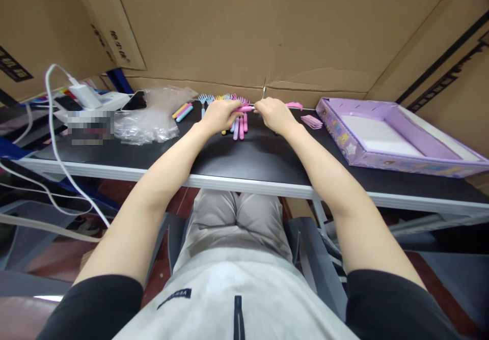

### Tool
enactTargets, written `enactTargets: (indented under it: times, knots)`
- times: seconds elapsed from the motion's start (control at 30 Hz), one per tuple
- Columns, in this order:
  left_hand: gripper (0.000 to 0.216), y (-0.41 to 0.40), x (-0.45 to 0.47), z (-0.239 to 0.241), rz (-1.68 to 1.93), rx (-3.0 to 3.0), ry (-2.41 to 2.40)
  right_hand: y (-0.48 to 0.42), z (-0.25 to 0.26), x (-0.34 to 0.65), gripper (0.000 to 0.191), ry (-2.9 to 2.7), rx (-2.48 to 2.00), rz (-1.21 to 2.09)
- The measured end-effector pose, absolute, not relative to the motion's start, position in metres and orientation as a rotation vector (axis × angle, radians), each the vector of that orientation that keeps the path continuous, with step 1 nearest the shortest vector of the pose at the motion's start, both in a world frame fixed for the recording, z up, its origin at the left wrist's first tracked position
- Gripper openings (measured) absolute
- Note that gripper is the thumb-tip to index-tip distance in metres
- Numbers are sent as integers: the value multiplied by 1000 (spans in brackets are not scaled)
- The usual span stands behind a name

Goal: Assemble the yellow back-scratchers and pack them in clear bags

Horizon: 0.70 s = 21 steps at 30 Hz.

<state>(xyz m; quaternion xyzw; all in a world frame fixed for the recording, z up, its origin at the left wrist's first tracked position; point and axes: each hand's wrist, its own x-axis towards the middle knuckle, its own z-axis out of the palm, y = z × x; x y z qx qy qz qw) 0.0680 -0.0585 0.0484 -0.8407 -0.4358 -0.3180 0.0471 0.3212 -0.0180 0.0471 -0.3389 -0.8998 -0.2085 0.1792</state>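
Both my hands are over the black tabletop, closed on one back scratcher with a pink handle [244,109]. My left hand [220,116] grips the handle. A short stretch of metal rod shows between the hands, and my right hand [275,114] pinches it. A pink claw-shaped head [294,106] sticks out beyond my right hand; its join is hidden by the fingers. Beneath and behind my left hand lie several back scratchers [236,130] with blue, yellow, pink and purple claws and handles. Left of them rest several loose coloured handles [184,112].
Crumpled clear plastic bags [153,116] lie to the left, beside a white charger [84,95] with a cable. A small pink stack [312,121] sits right of my hands, near a purple open box [344,141]. Cardboard [237,29] walls stand behind the table [260,159].
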Motion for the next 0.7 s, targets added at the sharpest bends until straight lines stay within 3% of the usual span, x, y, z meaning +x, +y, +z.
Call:
enactTargets:
  times: [0.1,0.37,0.6,0.7]
  knots:
    - [22,-60,69,54,-1039,-2667,-1371,-17,51,322,33,-2535,-930,-601]
    - [56,-74,65,71,-1267,-3275,-1862,-20,54,316,34,-2610,-857,-622]
    - [56,-75,54,73,-1201,-3503,-1948,-20,49,312,37,-2625,-831,-662]
    - [58,-75,59,69,-1110,-3300,-1801,-22,49,314,36,-2637,-876,-647]
